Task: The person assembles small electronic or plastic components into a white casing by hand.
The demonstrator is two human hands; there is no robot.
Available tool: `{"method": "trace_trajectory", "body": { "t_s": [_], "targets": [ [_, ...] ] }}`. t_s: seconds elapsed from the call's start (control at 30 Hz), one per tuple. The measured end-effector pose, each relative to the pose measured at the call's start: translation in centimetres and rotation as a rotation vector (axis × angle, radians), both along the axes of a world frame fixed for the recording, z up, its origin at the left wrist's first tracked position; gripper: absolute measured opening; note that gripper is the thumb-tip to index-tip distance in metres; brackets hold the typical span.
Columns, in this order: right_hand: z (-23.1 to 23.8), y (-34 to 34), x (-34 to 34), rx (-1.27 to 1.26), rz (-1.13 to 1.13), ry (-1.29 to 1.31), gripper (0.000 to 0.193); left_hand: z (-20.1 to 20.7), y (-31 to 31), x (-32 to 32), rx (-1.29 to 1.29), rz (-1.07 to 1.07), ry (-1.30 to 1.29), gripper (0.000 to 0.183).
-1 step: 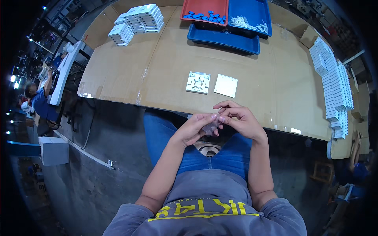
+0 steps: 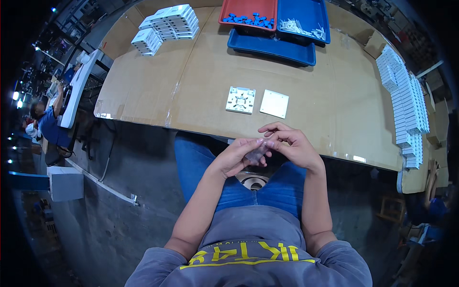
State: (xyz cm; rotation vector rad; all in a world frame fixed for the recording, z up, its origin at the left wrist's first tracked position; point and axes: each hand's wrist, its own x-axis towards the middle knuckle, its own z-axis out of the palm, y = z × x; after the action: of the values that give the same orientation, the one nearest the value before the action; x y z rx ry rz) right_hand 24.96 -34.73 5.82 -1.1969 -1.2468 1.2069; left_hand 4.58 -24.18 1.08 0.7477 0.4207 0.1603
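Head view shows cardboard tabletop (image 2: 205, 91) above grey floor (image 2: 114, 210).

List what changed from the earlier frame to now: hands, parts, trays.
Nothing visibly changed. The left hand and right hand stayed together at the clear plastic. The open white square piece, the flat white plate, red tray and blue trays stayed put.

Person in blue (image 2: 51, 128), white table (image 2: 77, 95), grey box (image 2: 67, 184) at left
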Motion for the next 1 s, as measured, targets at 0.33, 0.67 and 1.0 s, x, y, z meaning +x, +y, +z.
{"method": "trace_trajectory", "body": {
  "t_s": [0.33, 0.67, 1.0],
  "targets": [
    [-0.1, 1.4, 0.7, -0.124, 0.113, -0.024, 0.055, -0.6, -0.3, 1.1, -0.235, -0.080, -0.088, 0.043],
    [0.7, 3.0, 1.8, -0.168, 0.307, -0.250, 0.051, -2.8, 0.3, 1.5, -0.284, -0.044, -0.168, 0.043],
    [3.5, 6.6, 12.9, -0.063, -0.083, -0.287, 0.033, -2.0, 3.4, 5.2, -0.344, -0.059, -0.227, 0.048]
  ]
}}
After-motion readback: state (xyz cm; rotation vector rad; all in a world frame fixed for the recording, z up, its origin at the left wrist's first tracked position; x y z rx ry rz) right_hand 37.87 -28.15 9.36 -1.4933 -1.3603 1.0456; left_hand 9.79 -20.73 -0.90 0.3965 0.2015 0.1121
